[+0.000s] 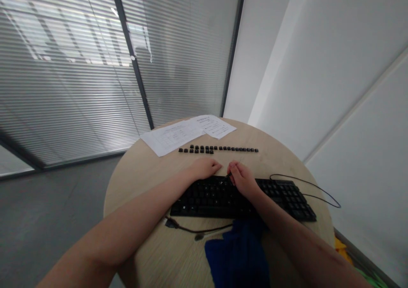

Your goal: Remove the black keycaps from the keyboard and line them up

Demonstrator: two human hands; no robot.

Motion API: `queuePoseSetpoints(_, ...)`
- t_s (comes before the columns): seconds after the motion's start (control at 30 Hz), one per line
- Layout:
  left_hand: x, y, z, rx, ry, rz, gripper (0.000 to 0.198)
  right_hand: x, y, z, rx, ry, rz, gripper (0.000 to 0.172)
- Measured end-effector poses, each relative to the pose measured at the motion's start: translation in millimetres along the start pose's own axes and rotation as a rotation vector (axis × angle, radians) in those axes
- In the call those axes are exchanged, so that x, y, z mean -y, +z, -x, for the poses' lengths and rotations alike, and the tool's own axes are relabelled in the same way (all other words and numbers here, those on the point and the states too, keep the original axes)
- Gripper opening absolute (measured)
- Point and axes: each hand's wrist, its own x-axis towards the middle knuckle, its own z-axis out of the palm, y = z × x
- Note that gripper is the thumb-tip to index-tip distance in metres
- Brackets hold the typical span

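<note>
Black keyboard [207,196] is lying on the near half of the round counter [270,156]; loose keycaps [207,148] are sitting in two rows beyond its far edge. Right hand [241,177] is gripping a slim dark tool [228,176] over the far keys. Left hand [205,168] is resting by the far edge, fingers curled; cannot tell whether its grip is holding anything.

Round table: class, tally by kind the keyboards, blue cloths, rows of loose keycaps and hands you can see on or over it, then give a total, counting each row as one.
Keyboard: 1
Blue cloth: 1
Rows of loose keycaps: 2
Left hand and right hand: 2
Total: 6
</note>
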Motion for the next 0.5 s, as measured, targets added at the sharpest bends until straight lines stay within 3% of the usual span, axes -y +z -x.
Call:
queuePoseSetpoints(0.13,3.8,-0.9,-3.6,0.009,-0.039,0.068,0.049,0.7,-0.4,0.7,0.036,-0.002,0.004,0.048)
queuePoseSetpoints(0.5,-3.9,2.2,1.4,-0.017,-0.011,-0.080,0.043,16.0,-3.8,6.7,0.125,-0.160,0.156,0.037)
